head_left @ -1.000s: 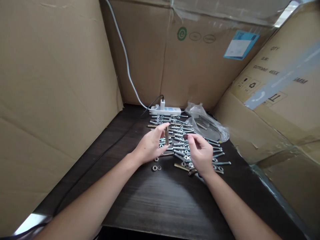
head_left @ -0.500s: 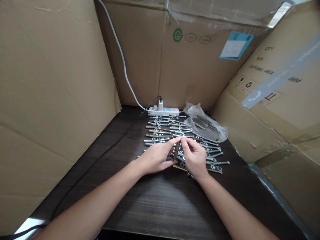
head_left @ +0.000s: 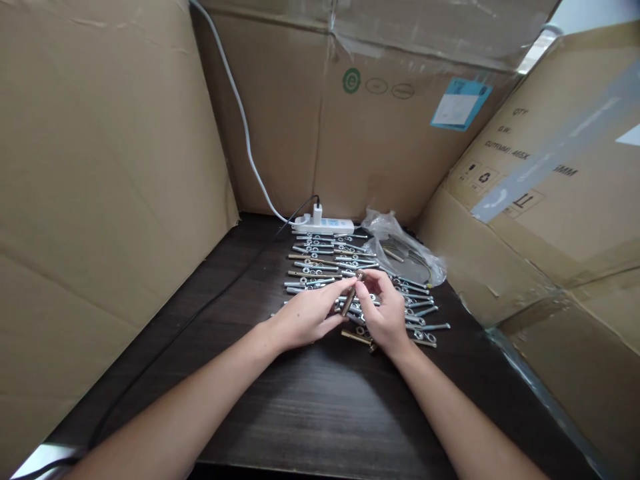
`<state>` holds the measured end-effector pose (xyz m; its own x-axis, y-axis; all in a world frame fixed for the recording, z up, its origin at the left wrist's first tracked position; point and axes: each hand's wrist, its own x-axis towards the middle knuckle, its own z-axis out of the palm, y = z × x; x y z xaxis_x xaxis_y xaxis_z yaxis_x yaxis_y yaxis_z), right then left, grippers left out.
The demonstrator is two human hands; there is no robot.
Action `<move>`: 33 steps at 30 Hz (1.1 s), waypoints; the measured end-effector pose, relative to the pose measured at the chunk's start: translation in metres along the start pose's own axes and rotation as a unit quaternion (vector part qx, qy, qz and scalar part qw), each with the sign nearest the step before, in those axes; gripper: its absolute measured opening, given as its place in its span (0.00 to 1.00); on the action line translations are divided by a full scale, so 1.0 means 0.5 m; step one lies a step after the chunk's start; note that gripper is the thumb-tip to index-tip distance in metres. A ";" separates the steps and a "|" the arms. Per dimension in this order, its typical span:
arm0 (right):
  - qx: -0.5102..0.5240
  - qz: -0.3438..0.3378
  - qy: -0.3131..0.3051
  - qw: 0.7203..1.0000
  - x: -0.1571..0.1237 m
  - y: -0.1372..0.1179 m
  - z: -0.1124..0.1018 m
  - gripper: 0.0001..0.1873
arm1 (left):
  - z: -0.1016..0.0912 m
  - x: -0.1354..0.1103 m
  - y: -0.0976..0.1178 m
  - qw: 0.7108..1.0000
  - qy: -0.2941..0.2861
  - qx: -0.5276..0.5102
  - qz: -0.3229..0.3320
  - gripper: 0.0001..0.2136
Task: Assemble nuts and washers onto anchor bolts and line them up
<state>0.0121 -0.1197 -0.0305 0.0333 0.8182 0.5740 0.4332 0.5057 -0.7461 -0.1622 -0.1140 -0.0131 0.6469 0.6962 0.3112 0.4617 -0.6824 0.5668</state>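
Note:
Between my two hands is a brownish, brass-coloured expansion bolt (head_left: 349, 301), tilted, with a nut-like piece at its upper end. My left hand (head_left: 309, 315) is closed on it, fingertips near the top and thumb at its lower end. The fingers of my right hand (head_left: 385, 308) pinch its upper part from the other side. Behind and beneath the hands lie rows of silvery bolts (head_left: 315, 266) with loose nuts and washers. Another brass-coloured bolt (head_left: 356, 337) rests on the table just under my right hand, partly covered by it.
A white power strip (head_left: 330, 226) with a plug stands behind the rows. To its right lies a clear plastic bag (head_left: 397, 243). A black cable (head_left: 200, 312) crosses the dark table (head_left: 300, 413) on the left. Cardboard walls (head_left: 380, 153) enclose the back and sides.
The bolt has tilted further, its top leaning right, and the nut-like piece now shows above the fingertips. My hands stay together around it. The whole view has shifted slightly.

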 end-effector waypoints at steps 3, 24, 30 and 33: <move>0.021 0.002 -0.008 1.000 -0.003 0.001 0.004 0.12 | 0.000 0.000 -0.001 1.000 0.007 0.000 -0.004 0.30; 0.033 0.004 -0.030 0.999 -0.011 0.007 0.013 0.17 | 0.020 -0.002 0.002 0.995 -0.002 -0.087 -0.047 0.28; 0.019 -0.009 -0.034 0.999 -0.009 0.003 0.010 0.16 | 0.023 -0.003 0.003 0.995 -0.005 -0.091 -0.041 0.28; 0.023 -0.014 -0.037 0.999 -0.008 0.003 0.010 0.15 | 0.025 -0.004 0.003 0.995 -0.006 -0.084 -0.044 0.28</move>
<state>0.0082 -0.1209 -0.0354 -0.0447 0.8210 0.5691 0.3916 0.5385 -0.7461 -0.1551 -0.1192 -0.0224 0.6155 0.7489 0.2457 0.4104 -0.5707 0.7113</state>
